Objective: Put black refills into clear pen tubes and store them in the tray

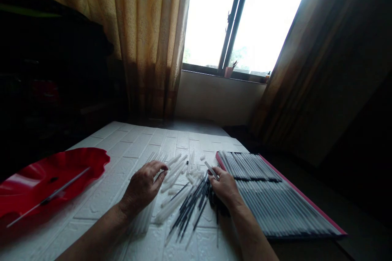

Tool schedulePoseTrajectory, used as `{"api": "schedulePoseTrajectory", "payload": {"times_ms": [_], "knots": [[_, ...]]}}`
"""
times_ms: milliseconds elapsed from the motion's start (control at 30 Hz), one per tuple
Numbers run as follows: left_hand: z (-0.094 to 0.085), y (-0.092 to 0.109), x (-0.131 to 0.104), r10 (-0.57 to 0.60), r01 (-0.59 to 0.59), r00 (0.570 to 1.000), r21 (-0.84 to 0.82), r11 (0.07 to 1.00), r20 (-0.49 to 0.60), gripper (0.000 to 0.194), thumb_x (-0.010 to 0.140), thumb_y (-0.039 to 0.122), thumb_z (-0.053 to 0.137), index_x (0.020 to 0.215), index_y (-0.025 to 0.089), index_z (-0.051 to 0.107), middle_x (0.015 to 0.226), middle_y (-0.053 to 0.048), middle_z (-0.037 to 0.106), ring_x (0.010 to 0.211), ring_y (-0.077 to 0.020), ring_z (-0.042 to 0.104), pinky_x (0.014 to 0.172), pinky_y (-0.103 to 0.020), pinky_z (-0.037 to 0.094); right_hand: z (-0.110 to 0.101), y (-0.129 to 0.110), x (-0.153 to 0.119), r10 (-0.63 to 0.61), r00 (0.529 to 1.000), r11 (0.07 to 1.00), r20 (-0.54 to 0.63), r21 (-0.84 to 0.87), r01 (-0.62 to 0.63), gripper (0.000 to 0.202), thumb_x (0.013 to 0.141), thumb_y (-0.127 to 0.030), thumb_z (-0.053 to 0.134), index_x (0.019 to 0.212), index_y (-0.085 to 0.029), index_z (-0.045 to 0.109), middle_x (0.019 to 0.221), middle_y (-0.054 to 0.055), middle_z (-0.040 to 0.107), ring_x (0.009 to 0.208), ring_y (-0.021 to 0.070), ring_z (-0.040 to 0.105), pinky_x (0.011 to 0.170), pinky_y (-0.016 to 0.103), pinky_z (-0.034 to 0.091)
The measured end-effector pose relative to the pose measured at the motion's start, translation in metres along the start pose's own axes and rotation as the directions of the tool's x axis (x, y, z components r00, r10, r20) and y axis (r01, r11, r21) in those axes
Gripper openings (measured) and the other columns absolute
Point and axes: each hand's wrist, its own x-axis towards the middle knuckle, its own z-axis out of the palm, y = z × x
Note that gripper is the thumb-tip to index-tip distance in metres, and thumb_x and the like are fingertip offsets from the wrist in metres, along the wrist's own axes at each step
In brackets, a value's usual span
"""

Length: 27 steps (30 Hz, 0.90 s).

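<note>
My right hand (225,187) is closed on a short, pale flat-looking tube (211,170), which sticks up between thumb and fingers. My left hand (145,183) is bent inward with thumb and forefinger nearly meeting; whatever lies between them, if anything, is too small to make out. Between the hands lie clear plastic tubes (175,179) and small whitish caps (192,177). A fanned bunch of thin black rods, resembling pen refills (190,208), spreads below my right hand. More clear tubes (142,220) lie partly under my left forearm.
A pink-edged box (318,208) on the right holds two rows of slim clear sticks with dark ends. On the left, a red wavy-rimmed tray (82,153) carries a long thin stick (65,185). The white brick-patterned table (134,138) reaches toward the window wall.
</note>
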Motion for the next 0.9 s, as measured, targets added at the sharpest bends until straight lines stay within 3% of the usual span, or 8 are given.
{"api": "schedulePoseTrajectory", "payload": {"times_ms": [300,400,500,633,900], "knots": [[0.002,0.002,-0.003,0.048,-0.047,0.998,-0.028,0.999,0.047,0.013,0.087,0.025,0.05,0.088,0.022,0.062,0.093,-0.004,0.066,0.089,-0.0198,0.063,0.082,-0.032,0.048,0.003,-0.012,-0.004,0.002,0.996,0.993,0.089,-0.118,0.009,0.018,0.075,-0.023,0.058,0.088,-0.022,0.071,0.079,0.008,0.074,0.075,0.0242,0.069,0.065,0.028,0.045],[0.0,0.021,-0.009,0.125,-0.113,0.976,-0.076,0.991,0.177,0.011,0.084,0.033,0.058,0.085,0.024,0.065,0.097,-0.004,0.065,0.093,-0.0209,0.061,0.083,-0.033,0.046,0.0,-0.017,-0.004,0.004,0.993,0.994,0.116,-0.113,0.009,0.019,0.079,-0.022,0.054,0.089,-0.021,0.07,0.08,0.007,0.074,0.074,0.0229,0.068,0.064,0.027,0.045],[0.003,0.041,-0.02,0.202,-0.181,0.915,-0.093,0.979,0.349,0.015,0.075,0.039,0.069,0.081,0.026,0.066,0.095,-0.003,0.065,0.092,-0.0227,0.059,0.084,-0.036,0.044,-0.003,-0.02,-0.003,0.008,0.992,0.995,0.123,-0.101,0.004,0.02,0.081,-0.023,0.051,0.089,-0.021,0.069,0.08,0.007,0.074,0.074,0.0218,0.068,0.064,0.026,0.045],[0.012,0.05,-0.032,0.18,-0.199,0.878,-0.004,0.98,0.443,0.021,0.069,0.037,0.075,0.083,0.024,0.064,0.098,-0.004,0.063,0.093,-0.0254,0.056,0.086,-0.041,0.042,-0.006,-0.02,-0.003,0.018,0.993,0.996,0.121,-0.086,-0.007,0.021,0.082,-0.024,0.049,0.09,-0.02,0.068,0.081,0.006,0.074,0.076,0.0207,0.068,0.066,0.025,0.045],[0.011,0.044,-0.029,0.062,-0.126,0.898,0.118,0.985,0.436,0.006,0.076,0.018,0.061,0.081,0.02,0.064,0.097,-0.007,0.063,0.094,-0.0252,0.056,0.087,-0.041,0.042,-0.004,-0.017,-0.001,0.036,0.992,0.996,0.117,-0.085,-0.026,0.023,0.083,-0.028,0.049,0.088,-0.019,0.069,0.076,0.006,0.072,0.069,0.019,0.066,0.062,0.024,0.042]]}}
